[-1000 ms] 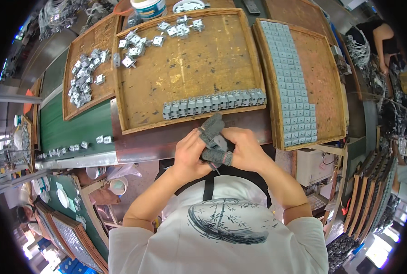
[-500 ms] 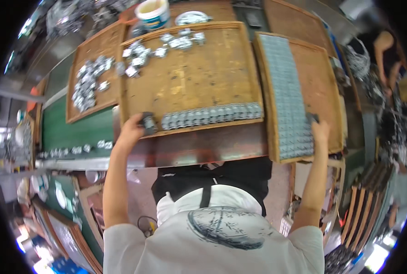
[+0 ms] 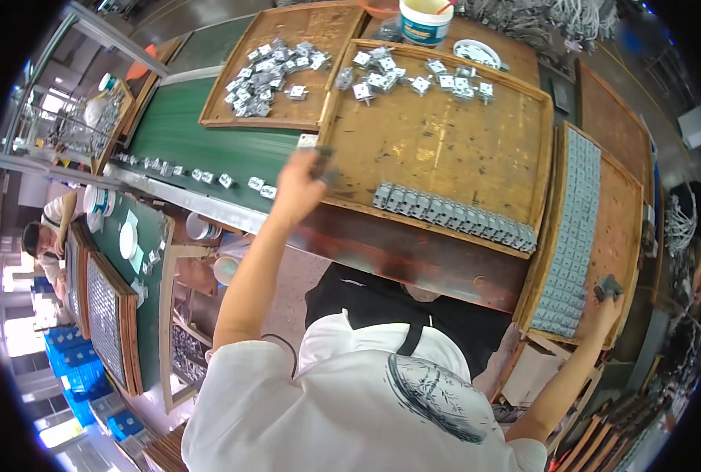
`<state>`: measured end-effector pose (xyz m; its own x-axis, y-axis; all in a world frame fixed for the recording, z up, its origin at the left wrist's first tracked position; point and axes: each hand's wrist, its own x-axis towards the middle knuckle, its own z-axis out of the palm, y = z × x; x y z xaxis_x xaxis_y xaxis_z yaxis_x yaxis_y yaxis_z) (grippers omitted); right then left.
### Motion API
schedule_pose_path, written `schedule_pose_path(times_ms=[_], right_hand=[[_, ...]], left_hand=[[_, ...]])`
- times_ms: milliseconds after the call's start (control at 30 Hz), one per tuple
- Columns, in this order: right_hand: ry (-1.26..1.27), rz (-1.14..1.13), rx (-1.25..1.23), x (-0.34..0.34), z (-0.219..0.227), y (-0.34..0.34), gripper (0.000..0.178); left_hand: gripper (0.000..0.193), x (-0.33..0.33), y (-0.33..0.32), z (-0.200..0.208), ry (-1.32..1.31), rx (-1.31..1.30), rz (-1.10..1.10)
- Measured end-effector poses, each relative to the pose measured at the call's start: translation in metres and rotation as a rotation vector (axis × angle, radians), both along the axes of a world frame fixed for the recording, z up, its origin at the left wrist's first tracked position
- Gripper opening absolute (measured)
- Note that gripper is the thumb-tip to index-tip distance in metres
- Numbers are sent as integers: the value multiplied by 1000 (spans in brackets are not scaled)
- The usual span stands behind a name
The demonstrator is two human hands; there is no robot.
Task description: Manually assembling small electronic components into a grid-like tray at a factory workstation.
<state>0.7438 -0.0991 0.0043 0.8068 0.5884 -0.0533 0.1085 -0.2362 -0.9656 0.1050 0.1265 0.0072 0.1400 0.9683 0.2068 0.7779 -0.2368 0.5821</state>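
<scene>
My left hand (image 3: pixel 302 187) is over the left edge of the middle wooden tray (image 3: pixel 437 145), by the green conveyor belt. Its dark-covered fingertips are smeared by motion, so I cannot make out a held part. Out to the right, my right hand (image 3: pixel 605 305) hovers over the bare strip of the right wooden tray (image 3: pixel 614 236), its dark-covered fingers slightly apart and nothing visible in them. Beside it lies a tight block of small grey metal parts (image 3: pixel 568 236). Another row of such parts (image 3: pixel 454 214) lines the middle tray's near edge.
Loose silvery parts (image 3: pixel 382 75) lie at the middle tray's far side, and more (image 3: pixel 260 79) fill the far left tray (image 3: pixel 217 102). Several sit along the green belt (image 3: pixel 201 130). A white bucket (image 3: pixel 427 22) and a white bowl (image 3: pixel 476 53) stand behind. Another person (image 3: pixel 54 228) is far left.
My view has swung to the left. The left hand has left the near end of the part row for the tray's left edge. The right hand has shifted off the grey block onto bare wood.
</scene>
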Motion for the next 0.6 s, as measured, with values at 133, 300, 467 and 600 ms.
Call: schedule_pose_path(times_ms=[133,300,467,600], right_hand=[[284,39,268,-22,15,10,32],[231,222,300,-91,30,51,33],[204,348,205,-160,33,70,29],[173,486,203,-235,49,84,31]], left_hand=[[35,-66,7,12,610,-99,573],[46,-154,22,-51,222,-485,562],[28,-120,14,-16,-240,-194,451],[27,-21,-19,36,-1058,-440,146]])
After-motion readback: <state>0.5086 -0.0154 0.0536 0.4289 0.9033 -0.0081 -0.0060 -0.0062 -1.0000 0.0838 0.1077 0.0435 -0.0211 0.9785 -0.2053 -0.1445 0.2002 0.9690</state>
